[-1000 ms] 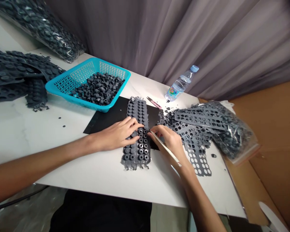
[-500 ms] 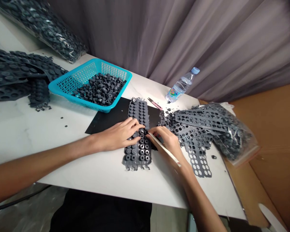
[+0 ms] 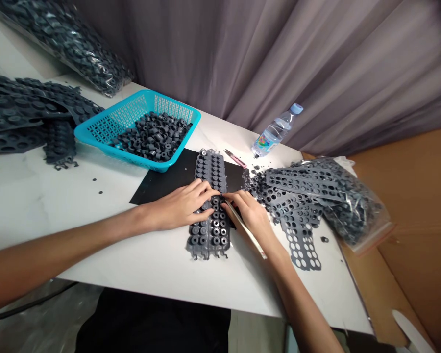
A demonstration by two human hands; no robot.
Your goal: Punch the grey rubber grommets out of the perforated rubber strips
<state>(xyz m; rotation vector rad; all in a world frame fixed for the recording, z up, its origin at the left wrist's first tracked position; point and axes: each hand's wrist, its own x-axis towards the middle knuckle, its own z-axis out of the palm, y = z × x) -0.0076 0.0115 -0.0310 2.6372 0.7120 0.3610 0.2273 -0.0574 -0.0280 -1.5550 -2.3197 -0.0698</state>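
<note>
A long dark grey moulded rubber sheet (image 3: 220, 236) with rows of round studs lies lengthwise in front of me, partly over a black mat (image 3: 158, 189). From the left, my left hand (image 3: 195, 203) holds the sheet down at its middle, thumb and index finger bent onto the studs. My right hand (image 3: 248, 212) is closed around a slim white stick-like tool (image 3: 255, 240), whose rear end slants back toward me. The tool's tip meets the sheet's right half near my left index fingertip; its exact shape is hidden by my fingers.
A blue basket (image 3: 132, 159) of small rubber rings stands behind left. Pink-handled snips (image 3: 235, 158) and a water bottle (image 3: 275, 131) lie beyond the sheet. Punched sheets (image 3: 301, 196) and a filled plastic bag (image 3: 360, 215) are at right. More sheets (image 3: 18, 113) pile at left.
My right hand has shifted slightly and the white tool's rear end has swung a little left and down. My left hand and the sheet stay in place.
</note>
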